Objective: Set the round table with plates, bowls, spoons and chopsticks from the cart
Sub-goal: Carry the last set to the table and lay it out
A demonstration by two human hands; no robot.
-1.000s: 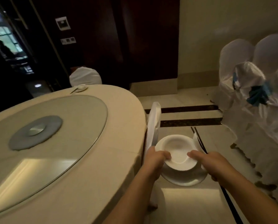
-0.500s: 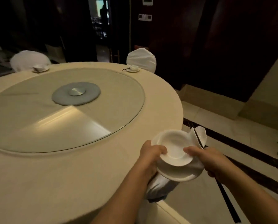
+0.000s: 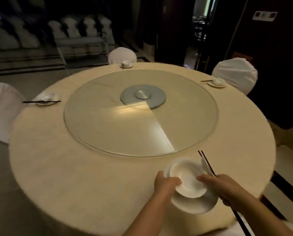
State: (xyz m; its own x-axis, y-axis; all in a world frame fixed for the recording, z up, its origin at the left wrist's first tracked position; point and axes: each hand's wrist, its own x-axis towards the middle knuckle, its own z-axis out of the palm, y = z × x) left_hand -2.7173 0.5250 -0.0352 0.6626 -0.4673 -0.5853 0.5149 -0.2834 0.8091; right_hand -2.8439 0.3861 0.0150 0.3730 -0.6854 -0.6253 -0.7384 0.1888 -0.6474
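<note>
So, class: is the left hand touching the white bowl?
Touching. The head view shows the left hand with its thumb curled over the near rim of the white bowl, with no gap between them.

Two bare forearms enter from the lower edge. Left hand (image 3: 166,183): no glove, ring or watch visible. Right hand (image 3: 225,188): likewise ungloved, wrist unadorned. No sleeve reaches either forearm within the head view. Image soft; nails indistinct.
</note>
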